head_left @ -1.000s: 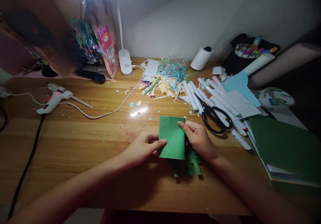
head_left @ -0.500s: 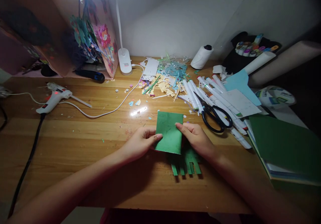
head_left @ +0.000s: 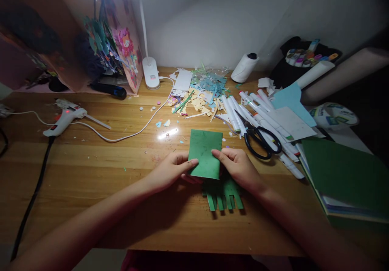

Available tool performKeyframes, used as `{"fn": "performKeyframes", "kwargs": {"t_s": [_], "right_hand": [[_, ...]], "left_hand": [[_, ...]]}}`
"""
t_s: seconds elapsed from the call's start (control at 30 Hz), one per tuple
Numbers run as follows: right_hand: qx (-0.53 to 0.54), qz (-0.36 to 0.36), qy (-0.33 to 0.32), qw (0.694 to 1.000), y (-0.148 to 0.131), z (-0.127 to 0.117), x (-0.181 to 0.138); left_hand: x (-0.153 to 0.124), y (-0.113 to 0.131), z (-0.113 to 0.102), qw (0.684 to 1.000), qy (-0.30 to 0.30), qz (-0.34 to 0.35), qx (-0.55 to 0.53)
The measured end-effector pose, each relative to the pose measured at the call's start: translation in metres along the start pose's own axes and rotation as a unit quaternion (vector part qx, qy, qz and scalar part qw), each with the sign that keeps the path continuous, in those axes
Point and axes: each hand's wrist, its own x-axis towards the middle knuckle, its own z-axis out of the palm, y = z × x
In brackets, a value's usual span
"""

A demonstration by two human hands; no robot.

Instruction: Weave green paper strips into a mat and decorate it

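Between my two hands is a rectangular piece of green paper (head_left: 205, 147), which looks folded and has faint dark marks on its face. My left hand (head_left: 173, 168) pinches its left edge, thumb on top and fingers behind. On the other side my right hand (head_left: 238, 167) grips the right edge, its thumb lying on the paper. Under the held paper, on the wooden desk, lies another green paper (head_left: 223, 196) cut into strips along its near edge. Its upper part is hidden by the held piece and my right hand.
Black-handled scissors (head_left: 258, 137) rest on several white markers (head_left: 270, 119) at the right. Paper scraps (head_left: 197, 101) are heaped at the back. A glue gun (head_left: 65, 117) with a lit red light lies left, near a white cable (head_left: 121, 140). Green sheets (head_left: 343, 173) are stacked far right.
The held green paper has risen slightly away from me and tilted a little, showing more of the strip-cut paper below. Both hands keep their grip.
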Motion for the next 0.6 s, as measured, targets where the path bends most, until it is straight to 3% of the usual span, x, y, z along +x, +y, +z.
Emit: {"fn": "performKeyframes", "kwargs": {"t_s": [0.17,0.37,0.53,0.6], "right_hand": [[0.021,-0.003,0.002,1.0,0.0005,-0.0005,-0.0001],[0.095,0.047,-0.112,0.988,-0.0025,0.0005,-0.0043],[0.098,0.052,-0.082,0.99,-0.0014,0.0034,-0.0057],[0.119,0.057,-0.107,0.985,0.0,0.0041,-0.0054]], "left_hand": [[0.0002,-0.0006,0.0018,1.0,-0.016,0.005,-0.004],[0.0005,0.0035,0.0012,1.0,0.01,0.013,0.003],[-0.0001,0.0053,0.0035,0.999,0.029,0.029,-0.002],[-0.0002,0.0058,0.0044,0.998,0.047,0.038,-0.006]]}}
